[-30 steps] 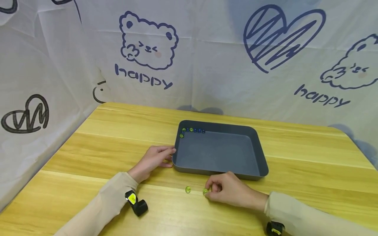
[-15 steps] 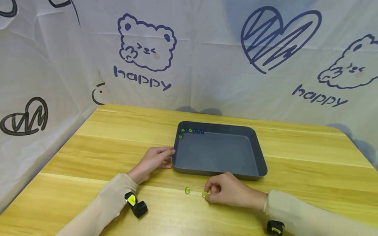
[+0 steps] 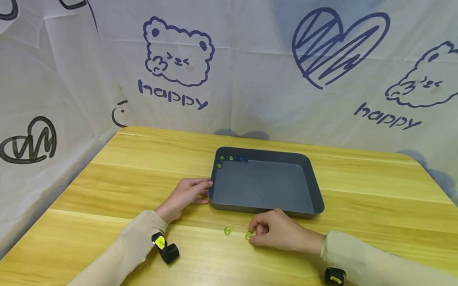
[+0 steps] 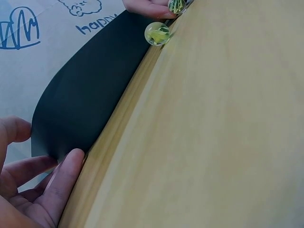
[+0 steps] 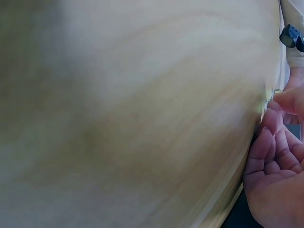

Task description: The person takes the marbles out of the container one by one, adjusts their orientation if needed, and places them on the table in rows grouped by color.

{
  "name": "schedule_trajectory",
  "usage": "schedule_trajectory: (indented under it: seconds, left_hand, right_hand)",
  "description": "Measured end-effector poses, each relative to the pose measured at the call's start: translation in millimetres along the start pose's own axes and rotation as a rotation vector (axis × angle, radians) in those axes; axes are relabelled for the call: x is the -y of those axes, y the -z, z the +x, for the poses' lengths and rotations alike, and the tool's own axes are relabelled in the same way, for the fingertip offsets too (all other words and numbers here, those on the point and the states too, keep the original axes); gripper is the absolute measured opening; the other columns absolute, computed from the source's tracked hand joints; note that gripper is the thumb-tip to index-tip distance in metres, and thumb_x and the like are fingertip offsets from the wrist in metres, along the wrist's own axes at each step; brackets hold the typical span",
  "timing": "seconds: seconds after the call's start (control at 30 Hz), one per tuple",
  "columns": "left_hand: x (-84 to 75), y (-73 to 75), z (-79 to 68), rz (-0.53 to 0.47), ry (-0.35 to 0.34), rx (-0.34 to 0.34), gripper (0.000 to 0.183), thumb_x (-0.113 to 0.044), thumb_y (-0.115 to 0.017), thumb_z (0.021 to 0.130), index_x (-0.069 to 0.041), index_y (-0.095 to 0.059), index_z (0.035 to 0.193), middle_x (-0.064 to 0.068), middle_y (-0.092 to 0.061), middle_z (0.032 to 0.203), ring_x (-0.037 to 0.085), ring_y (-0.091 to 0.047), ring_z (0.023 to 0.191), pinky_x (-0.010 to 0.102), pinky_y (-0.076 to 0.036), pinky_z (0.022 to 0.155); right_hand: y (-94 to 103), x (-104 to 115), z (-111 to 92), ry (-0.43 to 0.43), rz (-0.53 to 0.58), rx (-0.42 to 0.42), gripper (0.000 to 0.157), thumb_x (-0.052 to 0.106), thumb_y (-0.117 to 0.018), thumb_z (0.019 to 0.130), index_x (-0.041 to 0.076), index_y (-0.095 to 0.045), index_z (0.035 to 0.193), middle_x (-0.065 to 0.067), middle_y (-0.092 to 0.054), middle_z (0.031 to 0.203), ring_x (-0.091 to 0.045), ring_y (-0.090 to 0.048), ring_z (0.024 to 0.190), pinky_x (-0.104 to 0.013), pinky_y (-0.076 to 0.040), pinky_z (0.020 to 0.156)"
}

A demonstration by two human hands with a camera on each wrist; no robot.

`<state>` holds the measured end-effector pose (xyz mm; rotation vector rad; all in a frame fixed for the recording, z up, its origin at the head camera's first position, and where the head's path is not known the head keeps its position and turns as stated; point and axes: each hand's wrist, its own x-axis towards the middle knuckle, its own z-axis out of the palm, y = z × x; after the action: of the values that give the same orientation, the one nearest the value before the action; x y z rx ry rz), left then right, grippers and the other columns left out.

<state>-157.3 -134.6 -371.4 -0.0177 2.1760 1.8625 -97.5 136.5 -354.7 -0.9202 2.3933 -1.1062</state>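
A dark grey rectangular tray (image 3: pixel 270 186) lies on the wooden table. At its left wall rests my left hand (image 3: pixel 184 196), fingertips against the outside near the front corner, as the left wrist view also shows. In front of the tray, my right hand (image 3: pixel 277 231) pinches a clear yellow-green glass marble (image 3: pixel 248 235) between thumb and forefinger, low over the tabletop. A second such marble (image 3: pixel 227 230) lies on the table a little to the left. Inside the tray, blue marbles (image 3: pixel 241 159) and yellow-green marbles (image 3: pixel 220 165) line the back-left corner.
The pale wooden tabletop (image 3: pixel 143 171) runs back to a white cloth (image 3: pixel 250 99) with bear and heart drawings. Another cloth side hangs at the left. Black wrist-worn cameras sit on both sleeves, the left camera (image 3: pixel 168 250) standing out over the table.
The marble at my right fingertips has shifted very slightly toward the front of the table. My left hand, the tray and the other marbles have stayed put.
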Motion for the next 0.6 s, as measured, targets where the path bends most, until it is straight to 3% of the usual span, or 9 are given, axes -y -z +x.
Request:
schedule_trajectory:
  seconds: [0.6]
  left_hand:
    - [0.1, -1.5, 0.8, 0.009, -0.003, -0.008, 0.041, -0.016, -0.055, 0.098, 0.009, -0.055, 0.13, 0.021, -0.062, 0.117, 0.016, -0.064, 0.088, 0.029, -0.059, 0.074]
  right_hand:
    - [-1.6, -3.0, 1.8, -0.045, -0.006, 0.004, 0.008, 0.019, -0.076, 0.083, 0.017, -0.071, 0.089, 0.011, -0.058, 0.063, -0.002, -0.05, 0.054, -0.023, -0.051, 0.063]
